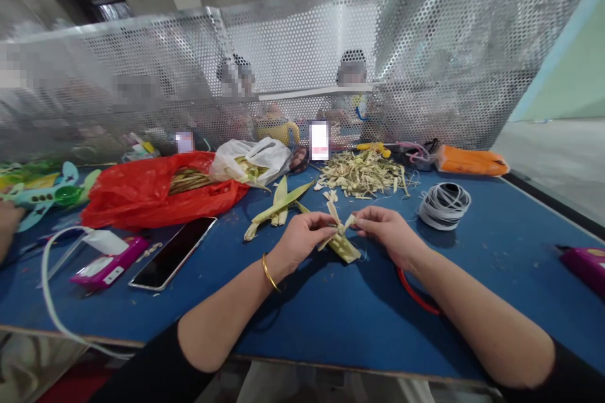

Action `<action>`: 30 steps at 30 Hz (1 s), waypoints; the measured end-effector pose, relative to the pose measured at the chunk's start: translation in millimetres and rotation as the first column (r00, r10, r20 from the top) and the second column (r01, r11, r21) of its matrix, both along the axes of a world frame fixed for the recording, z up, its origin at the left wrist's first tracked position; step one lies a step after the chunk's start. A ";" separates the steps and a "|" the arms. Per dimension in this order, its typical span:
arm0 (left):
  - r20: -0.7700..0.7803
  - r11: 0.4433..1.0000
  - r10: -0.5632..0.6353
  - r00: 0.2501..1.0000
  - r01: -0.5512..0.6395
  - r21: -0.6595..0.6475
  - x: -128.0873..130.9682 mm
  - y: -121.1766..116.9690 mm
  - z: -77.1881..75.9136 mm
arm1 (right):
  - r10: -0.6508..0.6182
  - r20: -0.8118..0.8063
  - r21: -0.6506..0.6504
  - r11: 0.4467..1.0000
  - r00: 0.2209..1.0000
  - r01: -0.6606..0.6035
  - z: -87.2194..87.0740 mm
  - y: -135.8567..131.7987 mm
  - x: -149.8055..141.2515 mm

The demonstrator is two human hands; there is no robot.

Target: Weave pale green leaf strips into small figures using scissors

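Pinching the woven leaf piece (344, 245) over the blue counter (302, 327), our left hand (307, 239) and right hand (385, 233) faced each other. Leaf strips (278, 201) lay just behind our left; coiled cord (445, 206) sat beyond our right.

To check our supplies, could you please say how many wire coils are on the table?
1: the wire coil lies to the right of the right hand; the red bag might hide others.
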State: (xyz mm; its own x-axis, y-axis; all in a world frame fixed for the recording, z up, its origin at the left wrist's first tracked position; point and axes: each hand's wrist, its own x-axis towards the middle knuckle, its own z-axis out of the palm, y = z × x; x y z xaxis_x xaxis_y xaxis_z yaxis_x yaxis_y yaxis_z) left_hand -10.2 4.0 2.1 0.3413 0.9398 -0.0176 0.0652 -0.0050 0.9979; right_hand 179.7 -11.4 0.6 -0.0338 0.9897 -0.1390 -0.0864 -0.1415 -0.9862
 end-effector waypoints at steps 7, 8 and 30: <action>0.110 0.988 -0.022 0.994 0.038 -0.147 1.3 -5.3 4.7 | 0.035 0.004 0.084 0.996 0.999 -0.035 8.0 -7.6 -6.7; 0.115 0.985 -0.026 0.993 0.045 -0.167 2.2 -6.3 4.8 | 0.024 0.022 0.106 0.994 0.999 -0.026 8.4 -8.5 -8.6; 0.107 0.978 0.022 0.994 0.000 -0.207 10.0 -14.1 2.8 | -0.123 0.580 0.374 0.918 0.806 -0.129 5.4 -20.1 -16.2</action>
